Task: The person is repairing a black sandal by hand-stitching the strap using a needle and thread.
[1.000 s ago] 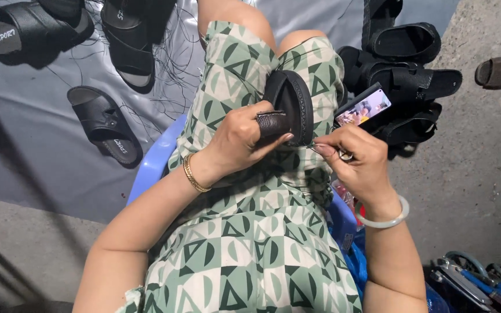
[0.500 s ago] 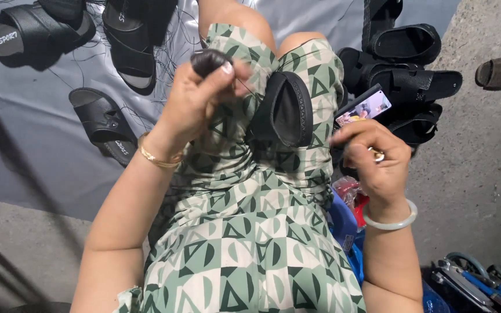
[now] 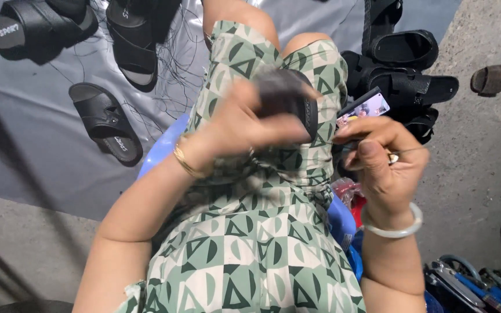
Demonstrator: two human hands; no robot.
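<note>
**Hands working a black sandal over the lap**

The left hand (image 3: pixel 244 124), blurred by motion, holds a black sandal (image 3: pixel 294 101) above the lap, its fingers wrapped round the strap end. The right hand (image 3: pixel 387 159) sits just beside the sandal, fingers pressed together, pinching a thin thread (image 3: pixel 372 152) and a small metal tool (image 3: pixel 394 156). A phone (image 3: pixel 363 108) rests by the knee. Finished sandals (image 3: pixel 413 69) are piled at right; others lie on the grey sheet (image 3: pixel 30 145).

matt black rubbery sandal (image 3: pixel 297 101), glossy grey plastic sheet (image 3: pixel 42 150), rough concrete floor (image 3: pixel 482 162).
</note>
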